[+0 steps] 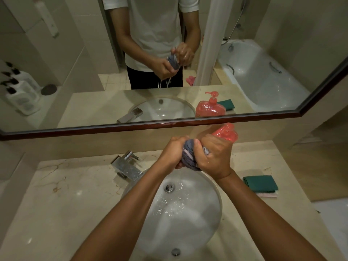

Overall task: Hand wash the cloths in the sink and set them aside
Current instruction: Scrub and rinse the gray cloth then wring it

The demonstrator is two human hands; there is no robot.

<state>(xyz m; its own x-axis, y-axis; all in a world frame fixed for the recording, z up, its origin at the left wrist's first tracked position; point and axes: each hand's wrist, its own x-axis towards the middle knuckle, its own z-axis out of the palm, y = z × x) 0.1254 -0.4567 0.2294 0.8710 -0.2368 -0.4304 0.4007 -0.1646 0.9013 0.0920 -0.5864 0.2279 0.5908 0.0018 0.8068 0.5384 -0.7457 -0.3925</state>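
A wet grey cloth (188,155) is bunched and twisted into a tight roll above the far rim of the white sink (216,200). My left hand (172,152) grips its left end and my right hand (212,157) grips its right end, with fingers curled round it. Water runs down from the cloth into the basin, which is wet around the drain (169,188). A folded green cloth (260,183) lies on a pink one (268,194) on the counter to the right of the sink.
A chrome tap (126,165) stands at the sink's far left. A red soap pump bottle (227,132) sits behind my right hand against the wall. A large mirror (169,53) spans the wall above the beige marble counter (62,194).
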